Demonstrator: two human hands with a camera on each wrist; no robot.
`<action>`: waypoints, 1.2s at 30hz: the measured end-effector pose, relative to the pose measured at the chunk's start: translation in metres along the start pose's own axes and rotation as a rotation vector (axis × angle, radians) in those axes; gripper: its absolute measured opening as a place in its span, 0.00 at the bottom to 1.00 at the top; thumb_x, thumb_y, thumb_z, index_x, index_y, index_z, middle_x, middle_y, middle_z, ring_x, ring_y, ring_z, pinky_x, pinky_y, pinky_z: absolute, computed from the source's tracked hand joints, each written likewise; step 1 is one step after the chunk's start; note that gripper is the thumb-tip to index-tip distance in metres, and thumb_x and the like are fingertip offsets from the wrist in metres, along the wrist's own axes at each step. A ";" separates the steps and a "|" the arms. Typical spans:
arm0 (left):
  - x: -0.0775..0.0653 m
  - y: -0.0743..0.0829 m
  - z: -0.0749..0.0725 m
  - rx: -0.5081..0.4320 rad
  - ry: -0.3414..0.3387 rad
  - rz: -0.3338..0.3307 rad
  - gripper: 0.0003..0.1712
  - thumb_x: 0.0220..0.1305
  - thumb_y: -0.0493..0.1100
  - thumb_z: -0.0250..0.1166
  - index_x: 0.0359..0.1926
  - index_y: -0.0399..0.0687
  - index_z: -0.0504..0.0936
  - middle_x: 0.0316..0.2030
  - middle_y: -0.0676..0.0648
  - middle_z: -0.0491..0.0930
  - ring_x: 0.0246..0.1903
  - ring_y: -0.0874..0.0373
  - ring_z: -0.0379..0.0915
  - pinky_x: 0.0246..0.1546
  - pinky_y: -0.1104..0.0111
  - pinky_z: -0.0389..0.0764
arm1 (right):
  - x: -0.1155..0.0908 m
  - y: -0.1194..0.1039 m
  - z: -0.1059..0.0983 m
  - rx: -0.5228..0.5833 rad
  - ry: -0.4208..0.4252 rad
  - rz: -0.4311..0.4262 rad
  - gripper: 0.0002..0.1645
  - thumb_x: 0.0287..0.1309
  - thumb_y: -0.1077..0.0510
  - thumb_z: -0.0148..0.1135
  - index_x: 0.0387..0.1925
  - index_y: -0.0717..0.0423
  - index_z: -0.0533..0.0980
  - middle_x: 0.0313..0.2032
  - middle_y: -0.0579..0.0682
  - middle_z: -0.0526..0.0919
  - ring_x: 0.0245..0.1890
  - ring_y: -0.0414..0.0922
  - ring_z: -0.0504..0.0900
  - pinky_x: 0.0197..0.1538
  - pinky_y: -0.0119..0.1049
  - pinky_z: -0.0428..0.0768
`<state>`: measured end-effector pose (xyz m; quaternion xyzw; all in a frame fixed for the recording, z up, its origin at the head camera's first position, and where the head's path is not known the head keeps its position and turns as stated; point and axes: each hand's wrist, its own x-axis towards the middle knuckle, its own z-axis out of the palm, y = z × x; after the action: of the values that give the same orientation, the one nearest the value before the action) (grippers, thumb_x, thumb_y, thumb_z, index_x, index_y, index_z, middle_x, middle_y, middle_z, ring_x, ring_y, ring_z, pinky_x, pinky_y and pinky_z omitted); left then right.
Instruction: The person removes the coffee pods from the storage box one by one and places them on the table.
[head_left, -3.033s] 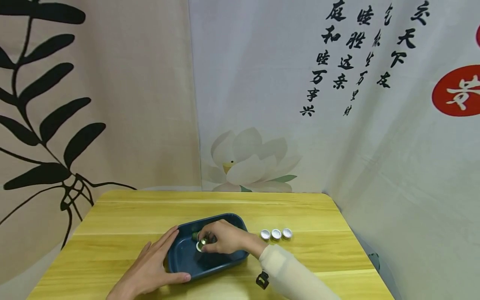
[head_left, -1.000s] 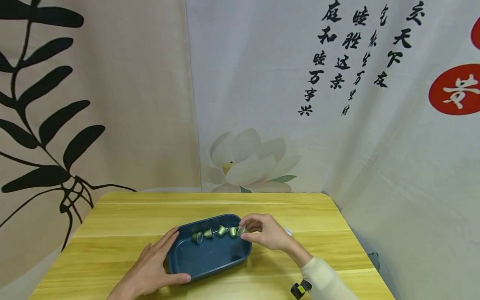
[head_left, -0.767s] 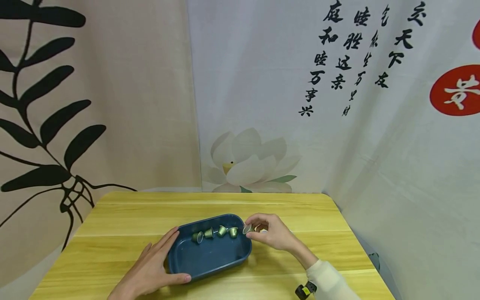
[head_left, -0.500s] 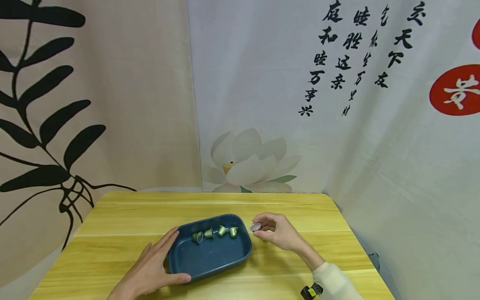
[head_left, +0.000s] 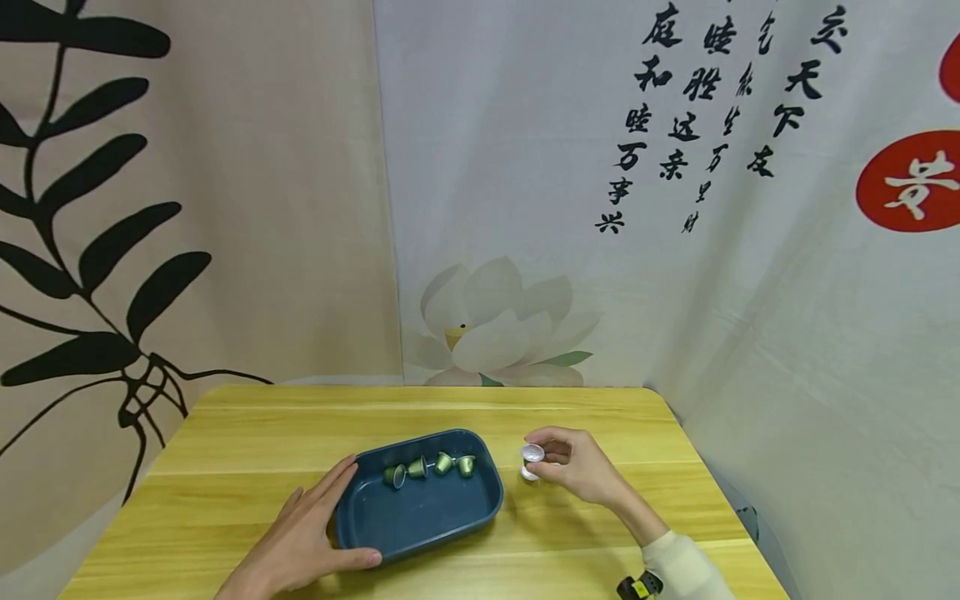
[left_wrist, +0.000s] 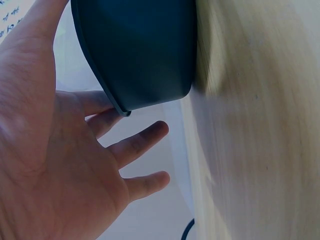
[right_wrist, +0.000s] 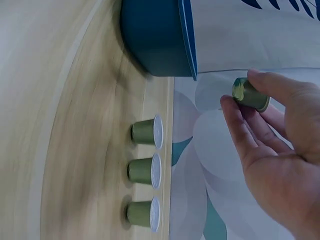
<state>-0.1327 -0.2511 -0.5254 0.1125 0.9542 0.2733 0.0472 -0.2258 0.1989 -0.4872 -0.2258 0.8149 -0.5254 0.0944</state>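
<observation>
A dark blue tray (head_left: 420,521) rests on the wooden table, with several green coffee capsules (head_left: 417,467) lying along its far side. My left hand (head_left: 300,525) braces the tray's left end, fingers straight and spread, the thumb by the near rim. In the left wrist view some fingertips pass behind the tray rim. Right of the tray, my right hand (head_left: 573,467) pinches a green coffee capsule (right_wrist: 250,95) between thumb and fingertips, its pale lid (head_left: 532,452) facing up. Below it, three standing capsules (right_wrist: 142,171) form a row, lids up; the hand mostly hides them in the head view.
The yellow wooden table (head_left: 300,417) reaches back to a curtain (head_left: 510,183) printed with a plant, a lotus and characters. A black and yellow device (head_left: 639,586) sits on the right wrist beside the cream sleeve (head_left: 686,567).
My right hand was inside the tray, then moved from its right end out over the table with the pinched capsule, whose lid has turned upward. My left hand has stayed in place.
</observation>
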 end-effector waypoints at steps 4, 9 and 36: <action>0.000 0.000 0.000 0.000 0.001 0.000 0.84 0.49 0.85 0.80 0.92 0.46 0.54 0.92 0.38 0.53 0.82 0.27 0.68 0.76 0.13 0.55 | -0.004 0.003 -0.006 -0.024 0.026 -0.004 0.24 0.73 0.61 0.77 0.65 0.66 0.83 0.60 0.68 0.89 0.58 0.47 0.94 0.55 0.31 0.93; 0.000 0.000 0.000 0.002 0.005 0.005 0.83 0.49 0.85 0.80 0.92 0.47 0.54 0.92 0.38 0.53 0.81 0.27 0.68 0.75 0.13 0.55 | -0.011 0.007 -0.013 -0.010 0.055 0.023 0.25 0.71 0.62 0.78 0.65 0.66 0.84 0.59 0.67 0.90 0.56 0.41 0.94 0.54 0.31 0.94; 0.002 0.001 0.000 0.011 -0.009 -0.016 0.85 0.49 0.86 0.79 0.93 0.46 0.52 0.92 0.37 0.52 0.82 0.26 0.66 0.76 0.13 0.55 | -0.043 0.042 -0.055 -0.202 0.235 -0.002 0.19 0.69 0.62 0.80 0.57 0.59 0.85 0.49 0.54 0.92 0.47 0.39 0.90 0.53 0.33 0.92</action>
<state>-0.1341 -0.2501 -0.5251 0.1063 0.9563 0.2672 0.0529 -0.2206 0.2790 -0.5051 -0.1721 0.8688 -0.4636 -0.0256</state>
